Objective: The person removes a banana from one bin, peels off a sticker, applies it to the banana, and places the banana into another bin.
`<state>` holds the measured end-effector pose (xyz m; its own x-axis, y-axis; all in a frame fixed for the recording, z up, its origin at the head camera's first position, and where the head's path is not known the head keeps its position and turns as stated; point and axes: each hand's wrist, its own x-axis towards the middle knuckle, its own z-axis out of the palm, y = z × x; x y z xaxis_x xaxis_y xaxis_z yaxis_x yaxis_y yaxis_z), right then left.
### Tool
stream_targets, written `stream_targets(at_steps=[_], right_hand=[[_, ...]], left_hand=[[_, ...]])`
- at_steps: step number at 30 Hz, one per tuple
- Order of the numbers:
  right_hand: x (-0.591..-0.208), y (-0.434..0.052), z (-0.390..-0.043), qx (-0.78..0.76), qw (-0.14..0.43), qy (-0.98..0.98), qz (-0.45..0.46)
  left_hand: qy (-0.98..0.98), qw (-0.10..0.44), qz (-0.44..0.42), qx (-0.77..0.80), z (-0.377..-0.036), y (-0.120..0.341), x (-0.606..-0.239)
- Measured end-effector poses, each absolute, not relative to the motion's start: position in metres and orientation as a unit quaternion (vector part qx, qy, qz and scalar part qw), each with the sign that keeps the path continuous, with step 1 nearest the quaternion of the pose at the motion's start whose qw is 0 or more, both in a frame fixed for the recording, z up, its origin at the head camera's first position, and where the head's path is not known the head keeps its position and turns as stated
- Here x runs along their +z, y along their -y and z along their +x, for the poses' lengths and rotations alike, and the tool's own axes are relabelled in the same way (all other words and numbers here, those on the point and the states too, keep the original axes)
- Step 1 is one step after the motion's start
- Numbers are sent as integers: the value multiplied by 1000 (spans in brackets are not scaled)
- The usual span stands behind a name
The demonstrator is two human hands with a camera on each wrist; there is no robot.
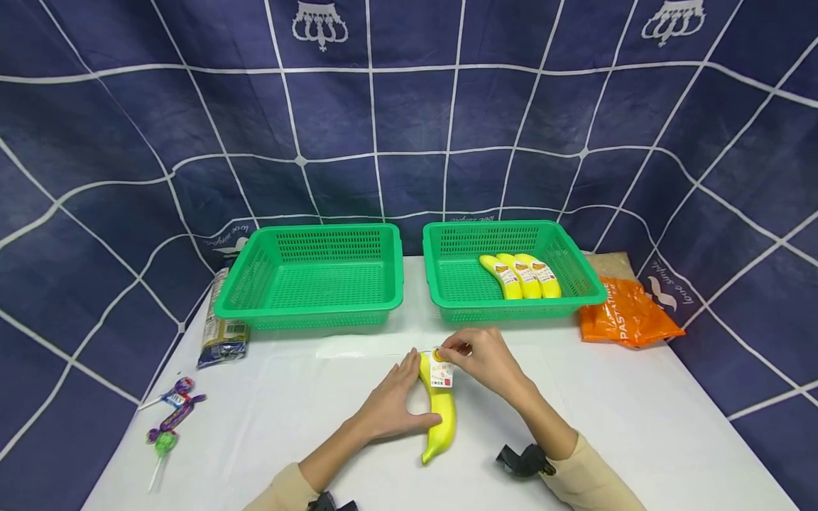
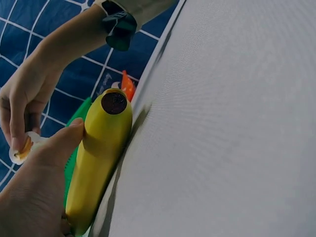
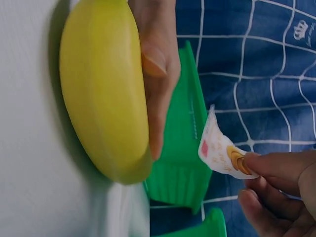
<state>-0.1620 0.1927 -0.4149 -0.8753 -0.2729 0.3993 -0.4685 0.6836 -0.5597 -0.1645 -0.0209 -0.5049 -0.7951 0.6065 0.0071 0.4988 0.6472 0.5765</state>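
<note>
A yellow banana point(image 1: 439, 419) lies lengthwise on the white table, its dark end toward me in the left wrist view. Along its left side, my left hand point(image 1: 394, 399) holds it, thumb near the lower part and fingertips at the upper end. My right hand point(image 1: 488, 360) pinches a white sticker point(image 3: 224, 154) by one edge between thumb and finger. Printed with a small banana picture and a red mark, the sticker looks slightly curled in the right wrist view, apart from the peel. From the head view it overlaps the banana's upper part.
Behind the hands stand two green baskets, the left one point(image 1: 307, 317) and the right one point(image 1: 511, 310), which holds three stickered bananas point(image 1: 527, 284). An orange bag point(image 1: 629, 312) lies at right, a packaged bag point(image 1: 224, 341) at left. Lollipops and a purple-wrapped candy point(image 1: 179, 413) lie front left.
</note>
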Motion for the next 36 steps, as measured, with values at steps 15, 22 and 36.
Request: stream_targets(at_steps=[15, 22, 36], right_hand=[[-423, -184, -160, 296, 67, 930, 208], [-426, -182, -162, 311, 38, 925, 214], [-434, -181, -166, 304, 32, 924, 228]], left_hand=[[-903, 89, 311, 282, -164, 23, -507], [-902, 84, 314, 283, -165, 23, -508], [-905, 83, 299, 290, -165, 21, -507]])
